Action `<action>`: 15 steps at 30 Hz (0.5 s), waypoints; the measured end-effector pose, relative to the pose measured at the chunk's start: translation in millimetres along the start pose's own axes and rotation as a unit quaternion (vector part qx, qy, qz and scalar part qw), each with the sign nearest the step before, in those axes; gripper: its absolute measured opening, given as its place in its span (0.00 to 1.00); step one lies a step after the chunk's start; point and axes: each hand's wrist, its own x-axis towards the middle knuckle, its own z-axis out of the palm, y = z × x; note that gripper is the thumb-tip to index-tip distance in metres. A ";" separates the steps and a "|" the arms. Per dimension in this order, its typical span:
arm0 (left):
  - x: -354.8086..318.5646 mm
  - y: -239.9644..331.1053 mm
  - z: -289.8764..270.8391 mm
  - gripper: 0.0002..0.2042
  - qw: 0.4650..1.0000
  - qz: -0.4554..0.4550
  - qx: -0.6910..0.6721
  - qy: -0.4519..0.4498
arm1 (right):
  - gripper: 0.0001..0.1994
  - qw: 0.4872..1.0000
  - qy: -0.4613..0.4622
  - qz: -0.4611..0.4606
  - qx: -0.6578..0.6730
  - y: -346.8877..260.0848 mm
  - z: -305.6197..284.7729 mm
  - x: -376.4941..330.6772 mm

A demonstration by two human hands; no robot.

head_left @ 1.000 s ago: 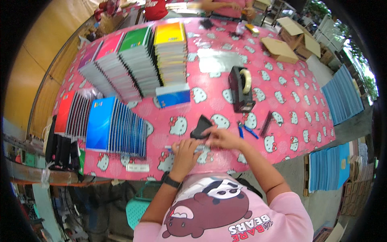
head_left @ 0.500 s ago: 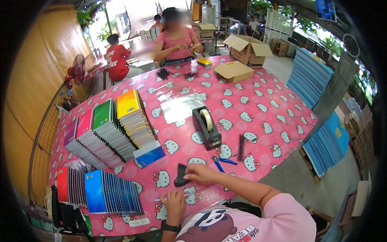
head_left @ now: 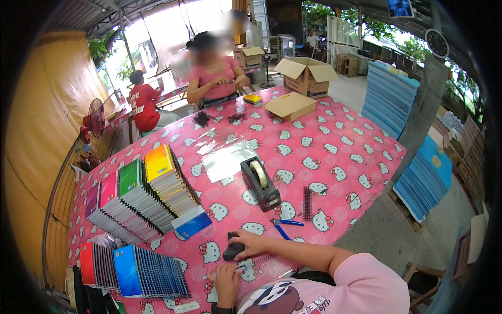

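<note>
At a pink patterned bench (head_left: 334, 112), a person's right hand (head_left: 248, 243) grips a black piece (head_left: 230, 251), fingers closed around it, just above the bench's near edge. The left hand (head_left: 225, 281) rests beside it, fingers bent at one end of a thin coil (head_left: 265, 258); whether they pinch it or only press on it, I cannot tell. As for progress, the notebooks (head_left: 128, 273) stacked at left, in six colours, look bound and finished. The coil near the hands appears to lie loose, in no notebook, so the work there seems incomplete. A dark coil (head_left: 307, 204) lies beyond blue-handled pliers (head_left: 291, 223), both untouched, near a tape dispenser (head_left: 267, 200).
</note>
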 end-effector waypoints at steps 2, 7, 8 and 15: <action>-0.8 6.6 -5.6 0.13 0.999 -0.021 0.000 0.024 | 0.30 0.965 -0.067 0.104 0.230 -2.4 -11.6 -4.4; -6.6 -6.9 -11.0 0.13 0.994 -0.019 0.009 0.110 | 0.23 0.843 -0.173 0.220 0.460 14.4 -22.7 -35.6; -7.7 -10.6 -9.9 0.13 0.996 -0.026 0.009 0.088 | 0.23 0.844 -0.169 0.222 0.458 3.9 -25.2 -37.4; -5.2 -13.1 -7.9 0.13 0.996 -0.022 -0.008 0.084 | 0.18 0.934 -0.134 0.134 0.302 -25.1 -31.5 -30.4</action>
